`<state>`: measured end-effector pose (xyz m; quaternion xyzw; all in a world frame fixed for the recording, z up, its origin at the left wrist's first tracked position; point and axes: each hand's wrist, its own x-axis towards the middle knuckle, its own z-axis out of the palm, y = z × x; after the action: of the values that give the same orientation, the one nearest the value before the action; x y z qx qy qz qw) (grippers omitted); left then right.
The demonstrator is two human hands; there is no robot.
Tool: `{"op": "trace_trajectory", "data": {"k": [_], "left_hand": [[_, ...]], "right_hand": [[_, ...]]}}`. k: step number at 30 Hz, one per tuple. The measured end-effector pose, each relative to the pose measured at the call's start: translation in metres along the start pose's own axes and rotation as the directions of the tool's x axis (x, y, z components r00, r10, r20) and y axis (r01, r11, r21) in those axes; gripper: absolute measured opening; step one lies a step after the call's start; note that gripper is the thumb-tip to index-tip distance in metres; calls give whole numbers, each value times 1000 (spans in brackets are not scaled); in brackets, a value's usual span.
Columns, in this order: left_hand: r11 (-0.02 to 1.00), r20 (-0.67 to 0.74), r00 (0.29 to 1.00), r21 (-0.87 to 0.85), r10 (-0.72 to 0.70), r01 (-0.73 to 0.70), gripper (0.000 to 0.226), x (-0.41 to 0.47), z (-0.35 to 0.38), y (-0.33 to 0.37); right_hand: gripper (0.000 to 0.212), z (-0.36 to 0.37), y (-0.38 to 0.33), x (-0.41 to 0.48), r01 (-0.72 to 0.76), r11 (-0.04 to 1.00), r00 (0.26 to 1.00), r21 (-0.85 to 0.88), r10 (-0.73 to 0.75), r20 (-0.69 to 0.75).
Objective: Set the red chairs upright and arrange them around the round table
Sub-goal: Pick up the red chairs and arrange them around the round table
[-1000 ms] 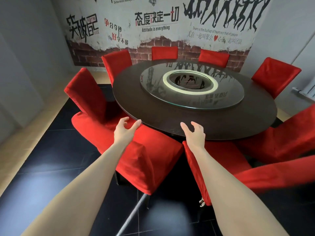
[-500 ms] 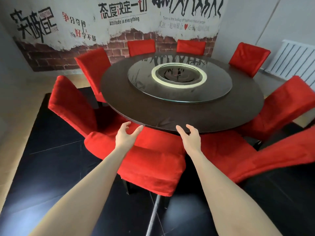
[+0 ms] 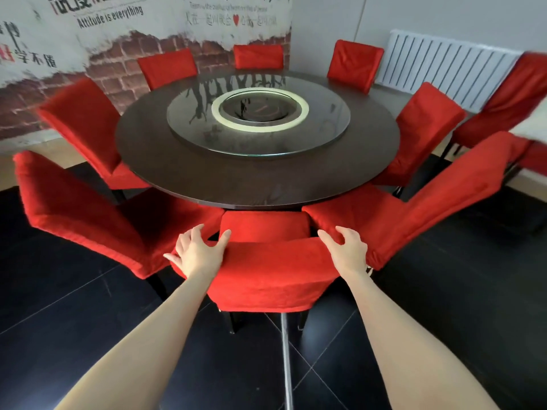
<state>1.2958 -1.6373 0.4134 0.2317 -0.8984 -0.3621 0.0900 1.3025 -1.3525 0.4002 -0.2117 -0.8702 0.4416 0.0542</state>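
The nearest chair (image 3: 266, 273) stands upright at the round table's (image 3: 183, 173) near edge, left hand (image 3: 196, 253) splayed on its backrest, right hand (image 3: 347, 250) curled over the other corner; next, I judge, a straight push tucks it in

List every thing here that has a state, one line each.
Nearest red fabric-covered chair: upright, seat at the table's edge.
Left hand: fingers spread, resting on that chair's backrest.
Right hand: on the backrest's other corner; grip unclear.
Round dark wooden table: standing, ringed by chairs.
Round glass turntable: flat on the table's middle.
Red chair on the left: upright, facing the table.
Red chair on the right: upright.
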Motion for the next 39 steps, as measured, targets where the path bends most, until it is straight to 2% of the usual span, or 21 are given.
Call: {"op": "trace_trajectory", "data": {"k": [9, 15, 24, 32, 39], "left_hand": [[984, 55, 984, -42, -170, 172, 72, 20, -1, -24], [984, 16, 988, -86, -155, 156, 59, 16, 3, -31], [988, -41, 989, -66, -140, 137, 57, 6, 14, -26], [951, 21, 971, -196, -239, 238, 54, 3, 21, -20], [947, 12, 968, -205, -249, 246, 53, 6, 22, -19]], "right_hand": [[71, 17, -1, -5, -86, 995, 993, -42, 82, -84], [67, 19, 4, 2, -67, 997, 993, -45, 62, -102], [66, 15, 7, 20, -61, 992, 995, -109, 52, -82], [66, 12, 6, 24, -46, 993, 996, -109, 38, -78], [67, 12, 5, 24, -51, 994, 996, -101, 43, -75]]}}
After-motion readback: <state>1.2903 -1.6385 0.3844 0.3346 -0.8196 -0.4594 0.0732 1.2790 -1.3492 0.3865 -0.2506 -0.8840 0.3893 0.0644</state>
